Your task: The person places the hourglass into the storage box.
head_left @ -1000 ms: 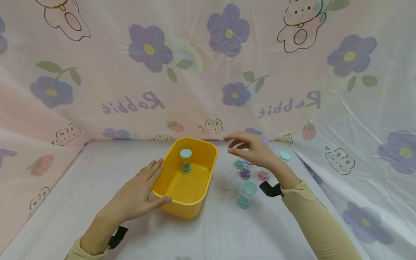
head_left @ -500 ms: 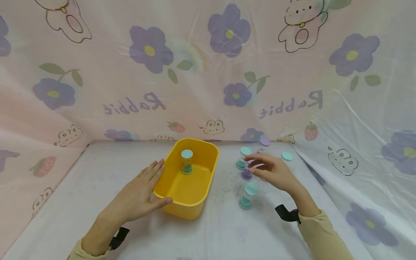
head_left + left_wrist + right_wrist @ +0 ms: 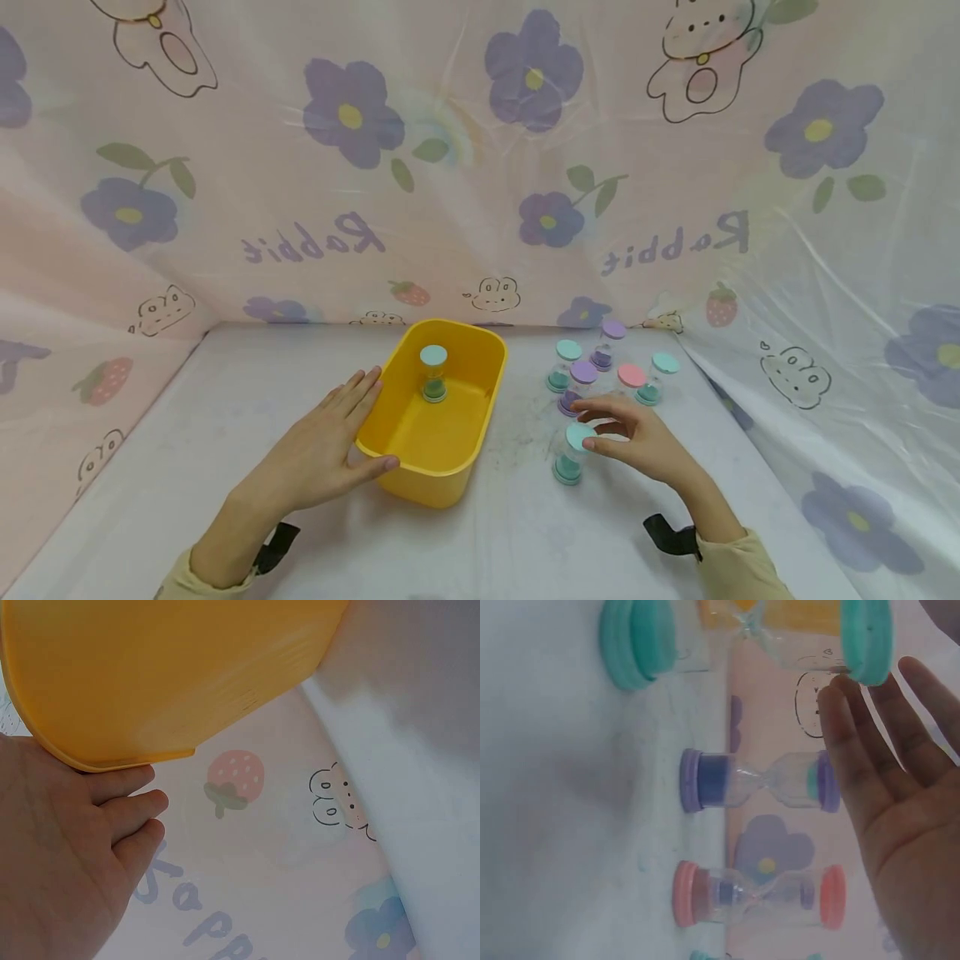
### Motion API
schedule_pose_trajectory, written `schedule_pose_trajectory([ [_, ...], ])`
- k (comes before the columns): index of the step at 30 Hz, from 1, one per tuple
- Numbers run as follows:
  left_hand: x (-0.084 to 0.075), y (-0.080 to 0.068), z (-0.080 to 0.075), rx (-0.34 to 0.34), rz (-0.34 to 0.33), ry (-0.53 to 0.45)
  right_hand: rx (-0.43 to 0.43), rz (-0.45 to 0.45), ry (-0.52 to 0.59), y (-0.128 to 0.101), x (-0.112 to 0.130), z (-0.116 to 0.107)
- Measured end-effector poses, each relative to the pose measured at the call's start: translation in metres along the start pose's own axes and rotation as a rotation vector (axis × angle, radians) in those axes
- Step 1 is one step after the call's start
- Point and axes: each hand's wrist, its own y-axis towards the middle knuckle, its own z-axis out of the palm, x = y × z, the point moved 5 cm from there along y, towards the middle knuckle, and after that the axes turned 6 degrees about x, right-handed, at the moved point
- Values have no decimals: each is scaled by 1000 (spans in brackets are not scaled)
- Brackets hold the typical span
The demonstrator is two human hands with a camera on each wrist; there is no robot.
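My left hand [image 3: 311, 458] rests with straight fingers along the left side of a yellow plastic bin [image 3: 423, 490], its thumb at the near rim. In the left wrist view, the fingers [image 3: 124, 814] lie just under the bin's rim [image 3: 112, 763]. Inside the bin stands a teal-capped hourglass [image 3: 433, 375]. My right hand [image 3: 637, 440] hovers with loosely bent fingers beside the nearest teal hourglass [image 3: 567, 468], which is upright on the table. In the right wrist view, the fingertips are close to that hourglass's cap [image 3: 868, 641]; whether they touch cannot be told.
Behind the right hand stand several more hourglasses: a teal one [image 3: 562, 367], purple ones [image 3: 583, 372] [image 3: 602, 358], a pink one [image 3: 632, 375] and another teal one [image 3: 651, 392]. A patterned cloth [image 3: 442, 192] walls the white table [image 3: 247, 375] at the back and sides.
My right hand has moved from beside the bin back to the right and toward me, down to the nearest teal hourglass. The left hand and the bin have stayed in place.
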Motion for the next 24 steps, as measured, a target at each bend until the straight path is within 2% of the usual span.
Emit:
schedule_pose_trajectory([
  [15, 0, 0, 0, -1, -4, 1, -3, 40, 33, -9, -12, 12],
  [24, 0, 0, -1, 1, -1, -1, -12, 24, 14, -9, -12, 13],
])
